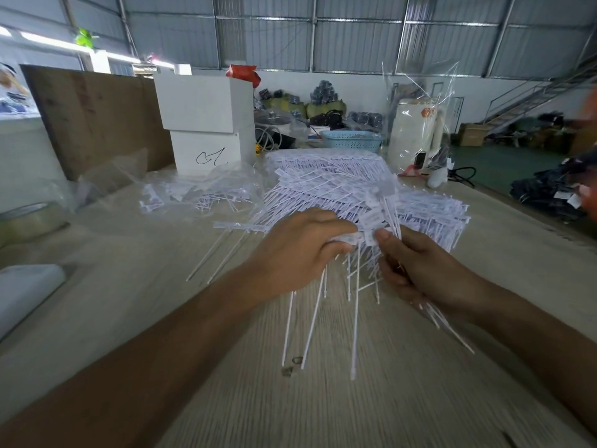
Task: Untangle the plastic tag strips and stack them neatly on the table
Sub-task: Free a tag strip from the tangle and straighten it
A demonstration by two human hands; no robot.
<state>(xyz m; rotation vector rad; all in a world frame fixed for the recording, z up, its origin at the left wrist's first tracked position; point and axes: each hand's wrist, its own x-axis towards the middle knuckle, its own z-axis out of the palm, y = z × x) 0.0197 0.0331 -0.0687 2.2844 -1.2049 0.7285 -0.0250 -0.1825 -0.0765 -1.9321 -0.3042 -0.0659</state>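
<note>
Both hands, left hand (300, 250) and right hand (416, 266), grip a tangled bunch of strips (352, 273) over the near table (420, 399), mid-untangling; next, seemingly, freeing some for the far stack (339, 176).

Two hands, left hand (300, 250) and right hand (420, 270); tag strips (355, 185) too numerous to count; two white boxes (203, 124); one blue basket (352, 143).

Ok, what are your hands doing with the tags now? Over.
Left hand and right hand both grip one tangled bunch of tags. Tails hang to the table. Big pile behind. Nothing blocking.
</note>
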